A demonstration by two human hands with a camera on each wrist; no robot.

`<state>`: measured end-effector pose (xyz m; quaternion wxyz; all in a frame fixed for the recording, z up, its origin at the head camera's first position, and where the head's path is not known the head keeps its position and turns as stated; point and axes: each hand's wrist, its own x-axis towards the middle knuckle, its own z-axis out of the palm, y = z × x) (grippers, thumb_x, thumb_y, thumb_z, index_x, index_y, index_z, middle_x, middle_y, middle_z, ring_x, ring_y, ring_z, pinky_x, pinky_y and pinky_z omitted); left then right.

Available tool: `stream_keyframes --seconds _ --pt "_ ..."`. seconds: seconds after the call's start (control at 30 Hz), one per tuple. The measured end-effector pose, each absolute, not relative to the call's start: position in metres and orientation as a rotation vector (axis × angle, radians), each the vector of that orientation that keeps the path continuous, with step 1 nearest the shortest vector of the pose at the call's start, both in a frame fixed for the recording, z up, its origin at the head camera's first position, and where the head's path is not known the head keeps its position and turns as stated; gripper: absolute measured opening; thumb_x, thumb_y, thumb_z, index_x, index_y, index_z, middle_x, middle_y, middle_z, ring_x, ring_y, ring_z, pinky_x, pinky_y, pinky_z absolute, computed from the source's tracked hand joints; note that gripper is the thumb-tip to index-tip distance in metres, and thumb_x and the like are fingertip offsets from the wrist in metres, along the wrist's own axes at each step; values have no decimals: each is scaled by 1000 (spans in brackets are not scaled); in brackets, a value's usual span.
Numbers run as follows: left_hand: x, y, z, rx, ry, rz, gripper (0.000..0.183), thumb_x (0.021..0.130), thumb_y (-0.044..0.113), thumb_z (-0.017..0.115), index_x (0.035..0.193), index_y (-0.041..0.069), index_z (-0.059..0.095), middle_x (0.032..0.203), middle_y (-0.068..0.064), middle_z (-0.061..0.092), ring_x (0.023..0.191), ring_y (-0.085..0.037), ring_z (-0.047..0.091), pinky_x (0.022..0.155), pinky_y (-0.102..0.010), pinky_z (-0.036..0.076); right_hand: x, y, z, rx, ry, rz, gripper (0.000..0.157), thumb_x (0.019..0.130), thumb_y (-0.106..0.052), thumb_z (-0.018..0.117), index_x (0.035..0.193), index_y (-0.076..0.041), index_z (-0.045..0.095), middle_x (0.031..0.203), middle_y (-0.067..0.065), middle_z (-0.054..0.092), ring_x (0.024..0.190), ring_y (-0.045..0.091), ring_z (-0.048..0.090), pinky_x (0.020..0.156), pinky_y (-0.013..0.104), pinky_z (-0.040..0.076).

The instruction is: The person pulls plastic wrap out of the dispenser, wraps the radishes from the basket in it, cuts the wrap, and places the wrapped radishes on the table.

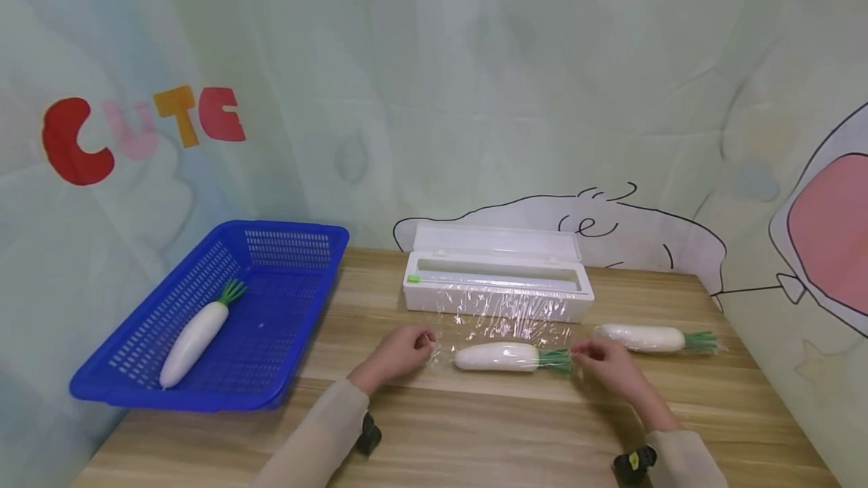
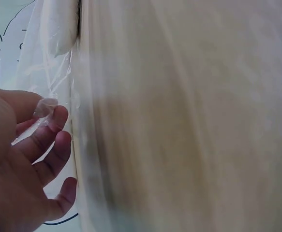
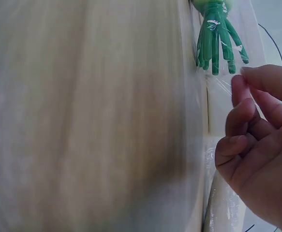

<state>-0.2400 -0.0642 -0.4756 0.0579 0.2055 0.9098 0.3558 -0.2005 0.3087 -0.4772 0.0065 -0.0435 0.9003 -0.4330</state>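
A white radish [image 1: 498, 357] with green stalks lies on the table under clear plastic wrap [image 1: 522, 328], which stretches back to the white wrap dispenser [image 1: 498, 300]. My left hand [image 1: 401, 352] pinches the film beside the radish's pointed tip; the left wrist view shows a crumpled bit of wrap [image 2: 46, 107] between thumb and forefinger. At the stalk end, my right hand [image 1: 610, 369] pinches the film's other side. In the right wrist view, its thumb and forefinger meet just past the green stalks [image 3: 217, 43], and the other fingers are curled.
Another radish [image 1: 644, 338], wrapped in film, lies right of the dispenser, just behind my right hand. A blue basket [image 1: 322, 300] at the left holds one radish [image 1: 197, 341]. The dispenser's lid [image 1: 498, 242] stands raised near the cloth backdrop [image 1: 475, 96].
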Motion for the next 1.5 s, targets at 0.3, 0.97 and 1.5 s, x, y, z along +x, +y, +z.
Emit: stream_keyframes --seconds 0.3,0.97,1.5 --pt "-240 -61 -476 766 2863 832 14 85 5 61 84 15 70 82 3 67 79 -17 60 80 -45 38 -200 316 -481 -258 2792 -1211 14 87 -4 65 98 4 68 91 9 68 80 12 57 67 25 48" --pt "-222 -39 -443 901 3105 1026 15 86 10 66 100 7 71 94 -3 61 91 -22 55 82 -43 41 -185 300 -435 -204 3105 -1228 17 93 -8 62 104 2 68 93 9 67 83 15 57 69 26 48" --pt "-198 -1 -455 1079 3053 472 29 85 20 66 113 14 67 112 -2 61 108 -22 54 88 -46 41 -183 232 -468 -1089 3344 -767 25 71 0 78 95 -2 71 97 9 68 91 25 64 82 41 52"
